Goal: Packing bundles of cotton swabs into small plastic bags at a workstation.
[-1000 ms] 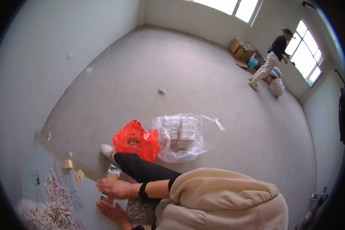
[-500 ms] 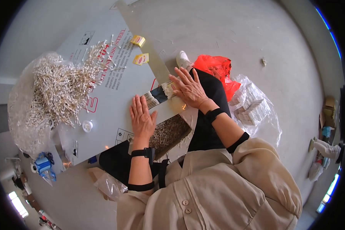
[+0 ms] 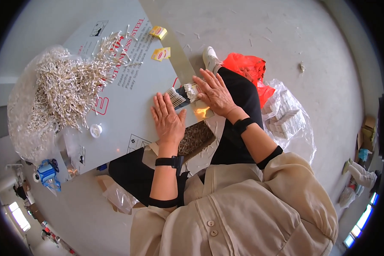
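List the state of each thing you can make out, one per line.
Left hand, palm down, fingers extended
Right hand, palm down, fingers extended
Swabs between the hands, side by side
Swab heap, loose, jumbled
Carton, open-topped, holding loose, swab-like sticks
Red bag, crumpled
Clear floor bag, holding white packs
Round white tub, open or lidded: cannot tell

The flat, pale grey, smooth-sheeted worktop (image 3: 126, 121) carries large red capitals and numerals (image 3: 138, 26), small dark lines of print (image 3: 134, 64) and black-outlined square pictograms (image 3: 99, 28). Reddish labels, too small to read, mark a yellow cuboid box (image 3: 158, 32) and a flat yellow-and-white packet (image 3: 161, 53).
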A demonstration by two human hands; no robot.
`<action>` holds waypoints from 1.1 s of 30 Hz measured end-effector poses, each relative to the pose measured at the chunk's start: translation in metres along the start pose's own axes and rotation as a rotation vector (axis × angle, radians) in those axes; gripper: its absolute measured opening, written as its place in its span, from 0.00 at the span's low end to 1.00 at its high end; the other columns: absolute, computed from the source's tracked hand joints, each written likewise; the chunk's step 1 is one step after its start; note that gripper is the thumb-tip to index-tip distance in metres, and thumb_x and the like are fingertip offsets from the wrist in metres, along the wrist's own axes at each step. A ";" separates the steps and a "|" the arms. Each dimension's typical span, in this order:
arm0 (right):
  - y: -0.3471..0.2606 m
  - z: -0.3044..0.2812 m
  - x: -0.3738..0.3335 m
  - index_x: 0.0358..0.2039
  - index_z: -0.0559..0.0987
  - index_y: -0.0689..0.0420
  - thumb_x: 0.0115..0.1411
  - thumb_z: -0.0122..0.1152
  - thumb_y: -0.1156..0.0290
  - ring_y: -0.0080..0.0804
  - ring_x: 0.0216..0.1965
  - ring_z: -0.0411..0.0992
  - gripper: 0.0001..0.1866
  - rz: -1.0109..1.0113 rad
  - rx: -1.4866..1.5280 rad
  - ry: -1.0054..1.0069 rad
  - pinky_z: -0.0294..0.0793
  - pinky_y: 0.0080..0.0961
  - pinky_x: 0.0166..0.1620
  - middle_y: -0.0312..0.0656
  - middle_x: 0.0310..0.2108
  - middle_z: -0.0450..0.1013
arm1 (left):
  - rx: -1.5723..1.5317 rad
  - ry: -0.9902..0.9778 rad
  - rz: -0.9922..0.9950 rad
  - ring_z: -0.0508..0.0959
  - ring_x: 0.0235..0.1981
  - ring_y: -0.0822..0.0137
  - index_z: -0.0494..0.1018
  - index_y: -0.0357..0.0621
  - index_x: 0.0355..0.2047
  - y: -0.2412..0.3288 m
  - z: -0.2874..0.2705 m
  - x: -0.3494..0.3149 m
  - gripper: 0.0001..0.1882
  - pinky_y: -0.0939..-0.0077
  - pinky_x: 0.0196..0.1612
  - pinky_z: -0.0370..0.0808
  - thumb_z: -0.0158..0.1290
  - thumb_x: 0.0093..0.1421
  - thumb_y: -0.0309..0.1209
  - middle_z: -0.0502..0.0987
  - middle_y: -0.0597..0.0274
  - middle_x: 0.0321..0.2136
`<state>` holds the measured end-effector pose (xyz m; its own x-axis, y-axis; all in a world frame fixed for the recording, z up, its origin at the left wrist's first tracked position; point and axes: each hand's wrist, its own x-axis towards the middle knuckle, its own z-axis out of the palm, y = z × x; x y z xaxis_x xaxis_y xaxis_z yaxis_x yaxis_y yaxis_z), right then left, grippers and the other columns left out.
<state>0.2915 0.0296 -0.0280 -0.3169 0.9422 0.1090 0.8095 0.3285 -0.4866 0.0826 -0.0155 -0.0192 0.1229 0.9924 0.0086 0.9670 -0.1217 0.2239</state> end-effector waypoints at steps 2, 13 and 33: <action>0.001 0.001 0.000 0.68 0.60 0.43 0.67 0.47 0.51 0.42 0.72 0.45 0.30 -0.008 0.010 0.014 0.41 0.47 0.71 0.43 0.71 0.48 | -0.006 -0.003 -0.009 0.42 0.72 0.49 0.44 0.35 0.70 0.007 0.003 0.002 0.44 0.51 0.71 0.40 0.46 0.66 0.51 0.43 0.43 0.71; 0.004 0.004 -0.001 0.68 0.60 0.43 0.68 0.47 0.51 0.43 0.72 0.46 0.29 -0.011 0.040 0.030 0.42 0.47 0.70 0.43 0.71 0.49 | -0.027 -0.006 0.052 0.44 0.72 0.51 0.46 0.35 0.69 0.031 0.005 0.005 0.44 0.50 0.71 0.42 0.48 0.64 0.50 0.45 0.46 0.71; 0.001 0.006 -0.003 0.67 0.61 0.46 0.67 0.49 0.53 0.44 0.71 0.47 0.30 0.005 0.083 0.062 0.44 0.45 0.70 0.45 0.70 0.51 | -0.026 -0.018 0.072 0.47 0.71 0.50 0.49 0.33 0.68 0.033 -0.001 -0.004 0.42 0.50 0.70 0.46 0.50 0.64 0.48 0.47 0.46 0.70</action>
<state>0.2904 0.0272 -0.0341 -0.2796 0.9469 0.1590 0.7661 0.3198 -0.5575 0.1140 -0.0234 -0.0107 0.1958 0.9806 0.0080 0.9496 -0.1916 0.2481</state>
